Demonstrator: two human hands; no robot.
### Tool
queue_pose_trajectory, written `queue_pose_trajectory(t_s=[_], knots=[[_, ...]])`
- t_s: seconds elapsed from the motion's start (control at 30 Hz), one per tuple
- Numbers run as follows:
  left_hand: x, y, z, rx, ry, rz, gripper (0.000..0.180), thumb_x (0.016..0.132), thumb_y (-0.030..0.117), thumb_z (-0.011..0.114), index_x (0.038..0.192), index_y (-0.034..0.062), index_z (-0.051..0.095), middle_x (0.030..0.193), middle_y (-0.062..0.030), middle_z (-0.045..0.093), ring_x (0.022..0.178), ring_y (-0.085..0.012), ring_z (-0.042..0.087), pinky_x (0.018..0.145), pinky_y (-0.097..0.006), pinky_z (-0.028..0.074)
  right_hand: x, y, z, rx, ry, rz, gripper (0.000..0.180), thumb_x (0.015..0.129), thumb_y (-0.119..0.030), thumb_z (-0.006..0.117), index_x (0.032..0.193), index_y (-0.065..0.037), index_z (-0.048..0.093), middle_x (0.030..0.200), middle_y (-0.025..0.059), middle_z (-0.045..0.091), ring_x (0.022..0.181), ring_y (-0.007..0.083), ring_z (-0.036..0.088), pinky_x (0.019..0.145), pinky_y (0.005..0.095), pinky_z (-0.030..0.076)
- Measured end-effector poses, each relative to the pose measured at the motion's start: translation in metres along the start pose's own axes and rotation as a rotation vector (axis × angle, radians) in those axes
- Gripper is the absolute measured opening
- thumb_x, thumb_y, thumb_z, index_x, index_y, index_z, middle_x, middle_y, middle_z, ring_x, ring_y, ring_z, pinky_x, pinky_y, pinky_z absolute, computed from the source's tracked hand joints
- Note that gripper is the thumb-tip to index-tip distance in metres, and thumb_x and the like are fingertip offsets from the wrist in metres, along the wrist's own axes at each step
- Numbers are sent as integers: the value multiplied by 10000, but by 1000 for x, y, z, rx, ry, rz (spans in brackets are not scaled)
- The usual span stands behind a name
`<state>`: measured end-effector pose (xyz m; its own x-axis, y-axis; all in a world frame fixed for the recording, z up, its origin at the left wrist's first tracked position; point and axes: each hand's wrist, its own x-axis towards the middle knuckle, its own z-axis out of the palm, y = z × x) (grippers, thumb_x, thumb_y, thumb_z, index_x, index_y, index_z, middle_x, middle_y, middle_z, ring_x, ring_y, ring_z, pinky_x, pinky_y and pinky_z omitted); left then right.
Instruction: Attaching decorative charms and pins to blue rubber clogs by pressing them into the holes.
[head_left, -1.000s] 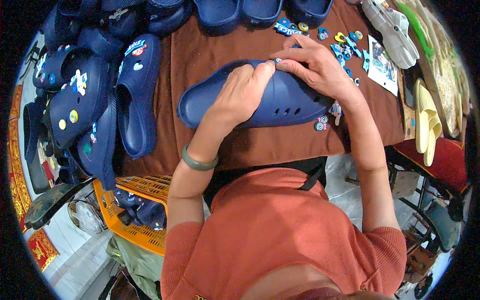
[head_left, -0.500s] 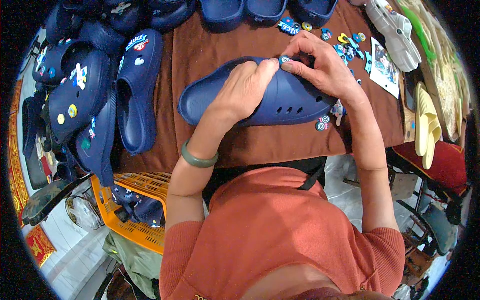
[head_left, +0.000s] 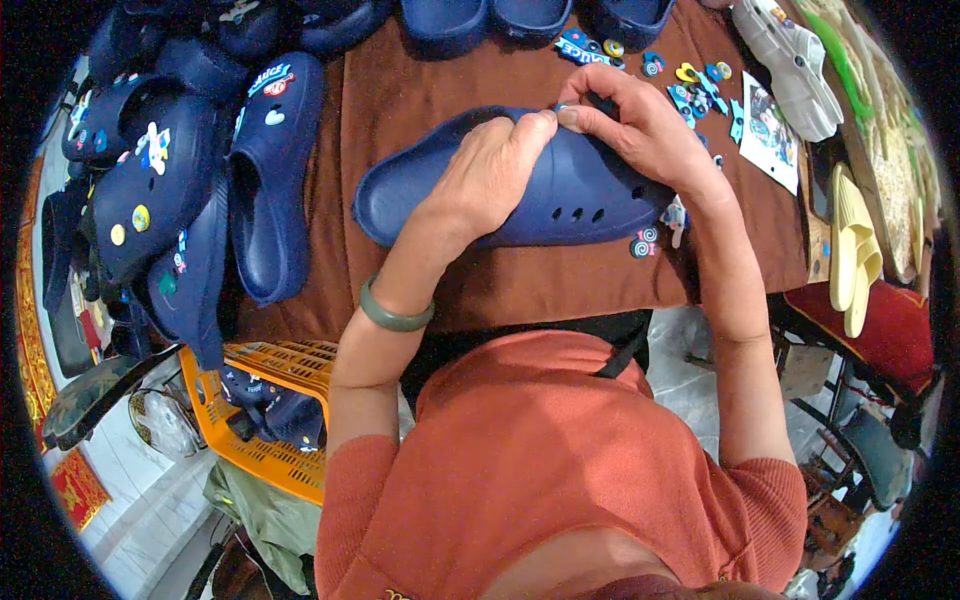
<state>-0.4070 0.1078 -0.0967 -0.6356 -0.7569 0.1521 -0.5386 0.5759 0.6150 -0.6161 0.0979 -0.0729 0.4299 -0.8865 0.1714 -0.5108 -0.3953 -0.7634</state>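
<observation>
Clog (head_left: 590, 185) near brown-clothed worktop's (head_left: 520, 290) front edge, left grip (head_left: 490, 175) clamped on it. Right grip (head_left: 560, 110) pinched together at its far side; charm visible there earlier, now hidden. Orange basket (head_left: 268, 467) below front-left corner.

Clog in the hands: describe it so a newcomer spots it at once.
On the brown tablecloth, find the navy clog lying crosswise, heel left, toe right. The left hand and right hand both touch it. Unlike the charm-decorated clog to its left, its visible upper shows dark holes and no clear charm.
</observation>
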Motion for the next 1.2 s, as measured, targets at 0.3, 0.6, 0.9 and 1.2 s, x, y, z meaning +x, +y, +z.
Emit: queue_pose_trajectory(t_s=[0.3, 0.6, 0.9, 1.2], knots=[[0, 2, 0, -32, -8, -54, 284, 940, 147, 407, 1148, -6, 524, 1110, -218, 595, 1041, -354, 562, 929, -401, 424, 0, 0, 3, -281, 80, -230, 203, 922, -195, 537, 998, -32, 631, 892, 151, 589, 832, 321, 600, 724, 387, 484], [1, 1, 0, -45, 32, -17, 276, 939, 144, 408, 1138, -7, 525, 1065, -240, 604, 1015, -384, 567, 900, -414, 434, -2, 5, 4, -96, 226, -85, 168, 830, -164, 646, 861, -22, 561, 786, 100, 543, 743, 204, 554, 666, 326, 452], [0, 0, 4, -62, 81, -3, 246, 919, 125, 422, 1107, 8, 531, 978, -236, 605, 938, -389, 572, 830, -429, 444, -5, 1, -9, 394, 437, 166, 132, 900, -179, 622, 978, -80, 584, 880, -57, 537, 716, 18, 496, 659, 180, 405], [3, -24, -13, -1073, 384, -418, 299, 910, 279, 533, 1011, 14, 625, 926, -84, 675, 810, -175, 652, 780, -300, 504, -5, 46, -49, 315, 491, 341, 130, 934, -177, 567, 960, -49, 572, 722, -18, 563, 617, 36, 506, 534, 186, 400]])
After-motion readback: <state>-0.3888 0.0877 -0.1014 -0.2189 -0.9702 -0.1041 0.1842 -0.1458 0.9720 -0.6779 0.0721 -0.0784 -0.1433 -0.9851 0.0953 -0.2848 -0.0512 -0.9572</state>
